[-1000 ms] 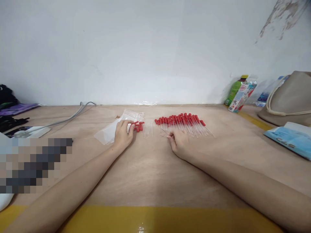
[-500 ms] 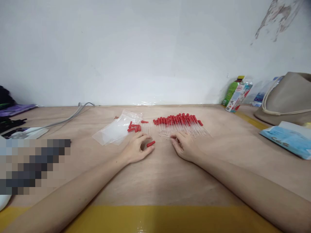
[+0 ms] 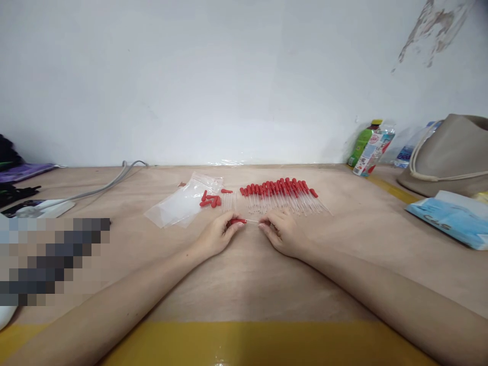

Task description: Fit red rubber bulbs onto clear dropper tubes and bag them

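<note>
Between thumb and fingers of my left hand (image 3: 221,233) is a red rubber dropper bulb (image 3: 238,221), lying sideways. My right hand (image 3: 281,231) pinches a thin clear glass dropper tube (image 3: 252,221), whose left end meets the bulb's open end; how far it sits inside I cannot tell. Just beyond my hands lies a row of droppers with red bulbs (image 3: 280,188), their clear tubes pointing toward me. Left of that row are several bare glass tubes (image 3: 229,202) and a small pile of loose red bulbs (image 3: 211,199).
Clear plastic bags (image 3: 179,203) lie under and beside the loose bulbs. A grey cable (image 3: 102,189) runs along the left. On the right are bottles (image 3: 362,145), a carton (image 3: 373,153), a beige bag (image 3: 450,152) and a blue tissue pack (image 3: 450,218). A wall closes off the back.
My left fingers have closed around the red bulb. My right hand has shifted slightly left with a glass tube, and tube and bulb now meet end to end.
</note>
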Tool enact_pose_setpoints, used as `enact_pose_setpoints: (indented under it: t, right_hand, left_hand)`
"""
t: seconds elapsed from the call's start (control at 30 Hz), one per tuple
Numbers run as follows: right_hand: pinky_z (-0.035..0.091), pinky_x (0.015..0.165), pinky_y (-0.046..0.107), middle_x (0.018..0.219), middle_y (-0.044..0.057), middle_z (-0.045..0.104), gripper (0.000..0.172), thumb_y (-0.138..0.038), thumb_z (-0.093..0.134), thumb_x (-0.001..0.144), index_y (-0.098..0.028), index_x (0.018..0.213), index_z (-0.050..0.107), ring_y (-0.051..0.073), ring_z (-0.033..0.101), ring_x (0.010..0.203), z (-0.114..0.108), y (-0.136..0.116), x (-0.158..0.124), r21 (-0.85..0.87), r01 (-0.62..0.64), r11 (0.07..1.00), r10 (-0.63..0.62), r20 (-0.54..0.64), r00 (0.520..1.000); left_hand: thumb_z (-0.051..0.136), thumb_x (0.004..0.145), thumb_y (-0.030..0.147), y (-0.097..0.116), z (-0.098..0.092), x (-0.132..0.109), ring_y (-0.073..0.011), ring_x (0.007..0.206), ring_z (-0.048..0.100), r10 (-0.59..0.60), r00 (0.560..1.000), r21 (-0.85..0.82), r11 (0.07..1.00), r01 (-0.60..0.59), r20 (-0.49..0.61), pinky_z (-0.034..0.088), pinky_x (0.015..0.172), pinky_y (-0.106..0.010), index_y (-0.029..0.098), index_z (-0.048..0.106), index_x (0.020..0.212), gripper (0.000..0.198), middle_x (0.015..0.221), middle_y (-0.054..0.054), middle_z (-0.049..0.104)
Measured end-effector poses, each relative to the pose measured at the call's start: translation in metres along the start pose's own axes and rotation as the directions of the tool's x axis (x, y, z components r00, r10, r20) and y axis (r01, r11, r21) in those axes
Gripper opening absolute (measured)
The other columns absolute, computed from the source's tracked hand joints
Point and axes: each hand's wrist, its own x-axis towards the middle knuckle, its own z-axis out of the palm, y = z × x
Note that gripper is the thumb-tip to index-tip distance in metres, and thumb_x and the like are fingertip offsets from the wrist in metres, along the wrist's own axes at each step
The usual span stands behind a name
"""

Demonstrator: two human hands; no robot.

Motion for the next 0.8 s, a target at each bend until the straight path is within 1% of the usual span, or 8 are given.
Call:
enact_pose_setpoints:
  t: [0.07, 0.2, 0.33, 0.43, 0.6, 0.8]
  right_hand:
    - [0.031, 0.069, 0.029, 0.076, 0.001, 0.062, 0.013, -0.024, 0.042, 0.088, -0.018, 0.085, 0.054, 0.012, 0.052, 0.068, -0.0003, -0.0021, 0.0004, 0.024, 0.012, 1.0, -0.012, 0.014, 1.0]
    - [0.03, 0.069, 0.029, 0.077, 0.001, 0.062, 0.015, -0.023, 0.04, 0.088, -0.019, 0.085, 0.055, 0.012, 0.053, 0.068, -0.0005, -0.0019, 0.0009, 0.052, 0.037, 0.998, -0.038, 0.026, 0.999]
    - [0.029, 0.071, 0.03, 0.075, 0.001, 0.062, 0.013, -0.022, 0.041, 0.087, -0.019, 0.085, 0.054, 0.013, 0.053, 0.067, -0.0012, -0.0001, 0.0009, 0.069, -0.022, 0.997, 0.025, -0.051, 0.998]
    - [0.028, 0.071, 0.03, 0.074, 0.0, 0.061, 0.012, -0.021, 0.042, 0.086, -0.018, 0.083, 0.053, 0.012, 0.053, 0.066, -0.0019, 0.0001, 0.0006, 0.068, -0.052, 0.996, 0.057, -0.075, 0.996]
    - [0.027, 0.071, 0.03, 0.074, 0.0, 0.062, 0.014, -0.022, 0.041, 0.087, -0.018, 0.083, 0.054, 0.011, 0.05, 0.062, -0.0013, -0.0008, 0.0001, 0.054, 0.01, 0.999, -0.009, -0.014, 1.0]
    - [0.026, 0.071, 0.029, 0.074, -0.001, 0.062, 0.015, -0.022, 0.042, 0.087, -0.019, 0.081, 0.056, 0.01, 0.05, 0.063, -0.0011, 0.0028, 0.0013, 0.069, 0.041, 0.997, -0.045, 0.05, 0.998]
  left_hand:
    - [0.046, 0.085, 0.032, -0.0015, 0.0014, -0.0002, -0.0132, 0.068, 0.053, 0.002, 1.0, -0.065, 0.998, -0.001, 0.013, 0.043, 0.062, -0.025, 0.016, 0.056, 0.089, 0.019, 0.077, -0.002, 0.059]
    - [0.046, 0.085, 0.032, -0.0028, 0.0048, -0.0008, -0.0109, 0.06, 0.052, -0.022, 0.998, -0.228, 0.973, 0.036, 0.063, 0.044, 0.058, -0.024, 0.015, 0.054, 0.089, 0.019, 0.069, 0.0, 0.055]
    - [0.046, 0.085, 0.031, -0.0027, 0.0075, -0.0008, -0.0104, 0.063, 0.054, -0.047, 0.997, -0.334, 0.94, 0.066, 0.066, 0.047, 0.061, -0.024, 0.014, 0.052, 0.089, 0.017, 0.074, -0.001, 0.056]
    - [0.046, 0.085, 0.031, -0.0058, 0.0091, -0.0006, -0.0111, 0.067, 0.057, -0.055, 0.998, -0.36, 0.93, 0.066, 0.04, 0.048, 0.065, -0.026, 0.015, 0.051, 0.089, 0.017, 0.076, -0.002, 0.058]
    - [0.048, 0.085, 0.031, -0.0092, 0.0093, -0.0004, -0.0109, 0.066, 0.057, -0.046, 0.998, -0.36, 0.931, 0.054, 0.032, 0.048, 0.064, -0.026, 0.015, 0.051, 0.09, 0.017, 0.076, -0.001, 0.057]
    - [0.051, 0.082, 0.032, -0.0026, 0.0057, -0.0022, -0.0094, 0.059, 0.054, -0.041, 0.997, -0.333, 0.941, 0.059, 0.061, 0.046, 0.058, -0.023, 0.014, 0.054, 0.085, 0.019, 0.07, 0.0, 0.056]
